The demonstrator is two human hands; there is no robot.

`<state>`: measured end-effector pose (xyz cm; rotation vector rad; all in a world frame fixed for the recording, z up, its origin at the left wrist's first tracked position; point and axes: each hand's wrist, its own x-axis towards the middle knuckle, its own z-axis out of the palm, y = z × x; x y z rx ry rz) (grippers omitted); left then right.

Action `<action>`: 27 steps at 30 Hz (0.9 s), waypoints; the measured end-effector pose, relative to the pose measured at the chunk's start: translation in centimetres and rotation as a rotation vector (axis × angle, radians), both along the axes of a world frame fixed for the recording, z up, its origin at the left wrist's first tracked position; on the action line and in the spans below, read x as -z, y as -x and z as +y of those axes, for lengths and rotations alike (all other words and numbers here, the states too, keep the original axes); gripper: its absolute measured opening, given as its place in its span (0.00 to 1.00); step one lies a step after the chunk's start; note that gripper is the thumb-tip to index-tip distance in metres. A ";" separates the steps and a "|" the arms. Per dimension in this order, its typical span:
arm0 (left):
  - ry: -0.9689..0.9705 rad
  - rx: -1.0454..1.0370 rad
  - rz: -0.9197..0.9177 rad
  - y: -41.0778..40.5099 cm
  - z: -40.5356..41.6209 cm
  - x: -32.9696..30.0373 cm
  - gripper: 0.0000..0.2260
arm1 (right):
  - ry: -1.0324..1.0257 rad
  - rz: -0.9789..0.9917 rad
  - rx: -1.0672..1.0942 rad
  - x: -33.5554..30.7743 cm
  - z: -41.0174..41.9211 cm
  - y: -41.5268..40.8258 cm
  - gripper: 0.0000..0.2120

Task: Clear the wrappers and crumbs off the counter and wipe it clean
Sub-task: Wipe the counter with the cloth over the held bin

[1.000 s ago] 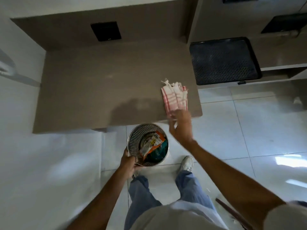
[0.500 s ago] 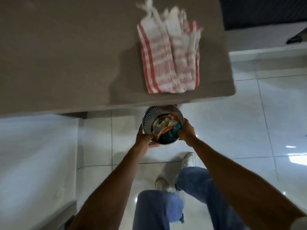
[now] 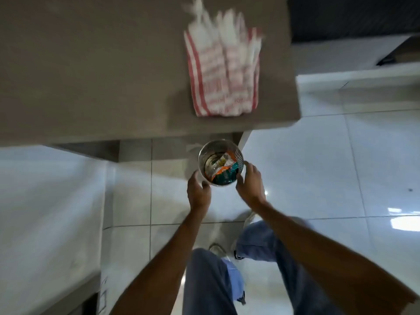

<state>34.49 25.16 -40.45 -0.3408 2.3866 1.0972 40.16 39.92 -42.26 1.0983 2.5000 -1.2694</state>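
A small metal mesh bin (image 3: 202,153) stands low over the tiled floor, just under the counter's front edge. Crumpled orange, teal and silver wrappers (image 3: 223,169) lie inside it. My left hand (image 3: 198,193) curls against the bin's lower left side, while my right hand (image 3: 251,184) cups its right side with the fingers at the rim. A folded red-and-white striped cloth (image 3: 222,73) lies on the brown counter (image 3: 91,64) near its front right corner, apart from both hands. The view is blurred.
The white tiled floor (image 3: 329,167) spreads to the right. A white cabinet face (image 3: 50,212) stands at the left. My legs in blue jeans (image 3: 209,280) and a shoe are below the bin. A dark surface (image 3: 352,14) sits past the counter's right end.
My right hand left the cloth and joined the left on the bin. The bin has gone down and toward the counter edge; the view has dipped closer to the counter.
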 end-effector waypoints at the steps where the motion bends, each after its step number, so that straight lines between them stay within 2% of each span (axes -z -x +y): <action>1: 0.023 0.042 0.182 -1.8 -0.4 -4.4 0.23 | -0.125 0.134 -0.087 -4.5 -0.9 -1.6 0.21; 4: -0.012 0.073 0.618 -4.7 -1.0 -17.1 0.17 | -0.389 0.611 -0.202 -16.6 -2.8 -4.2 0.17; 6: -0.092 0.074 0.780 -3.4 -0.4 -23.7 0.15 | -0.416 0.768 -0.106 -22.9 -2.4 -2.6 0.14; 7: -0.136 0.093 0.784 -1.8 0.4 -26.7 0.16 | -0.413 0.766 -0.048 -25.9 -1.6 -0.9 0.14; 10: -0.171 0.183 0.562 4.9 4.2 -31.8 0.19 | -0.245 0.490 0.107 -31.2 1.6 6.0 0.14; 12: -0.125 0.224 0.371 9.3 7.0 -32.9 0.19 | -0.115 0.219 0.063 -32.7 3.3 10.1 0.19; 13: -0.105 0.219 0.265 11.1 8.3 -32.8 0.21 | -0.127 0.126 -0.002 -32.9 3.9 11.6 0.22; 16: -0.105 0.153 0.061 13.5 11.5 -32.2 0.24 | -0.145 0.075 -0.008 -33.3 6.2 13.8 0.22; 20: -0.227 0.266 0.105 15.7 18.5 -32.6 0.26 | -0.172 0.111 0.118 -33.1 14.0 16.2 0.23; 24: -0.232 0.370 0.179 20.7 28.8 -33.2 0.19 | -0.163 0.175 0.239 -32.1 23.4 21.0 0.18; 26: -0.161 0.404 0.191 23.5 32.7 -32.5 0.20 | -0.128 0.178 0.255 -31.4 26.9 23.9 0.14; 27: -0.059 0.448 0.205 24.9 34.4 -31.9 0.21 | -0.121 0.180 0.255 -30.6 28.5 25.4 0.13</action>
